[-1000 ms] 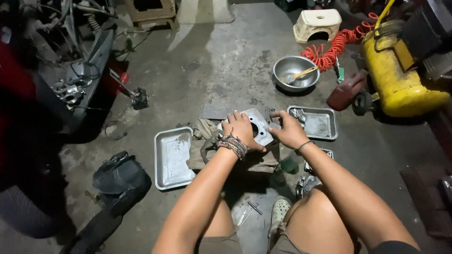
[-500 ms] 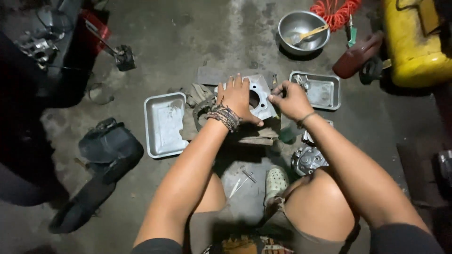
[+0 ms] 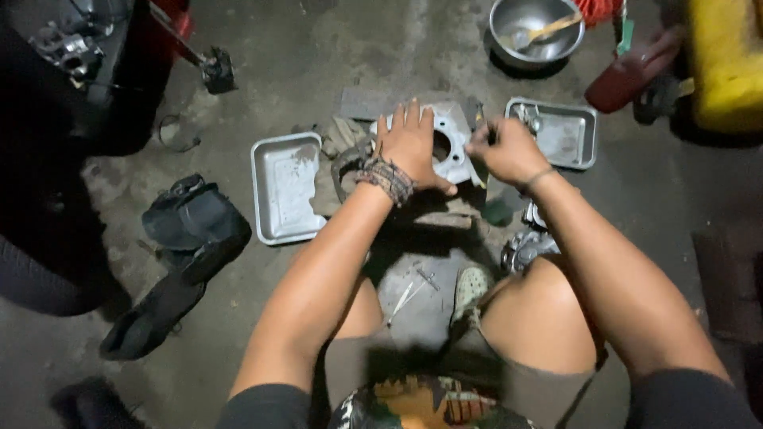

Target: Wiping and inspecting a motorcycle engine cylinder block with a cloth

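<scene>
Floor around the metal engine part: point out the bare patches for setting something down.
Bare concrete lies beyond the left tray, toward the black pedal, and between the steel bowl and the engine part. The left tray itself is mostly bare. It is crowded around both hands, left hand and right hand, and by the right tray.

Tight ring of clutter around the work, open concrete beyond.

Bare floor lies open above the grey metal casting. To its left an empty metal tray blocks the way; to its right a second tray sits just beside. The steel bowl and yellow tank crowd the upper right; a dark bag fills the left floor.
</scene>
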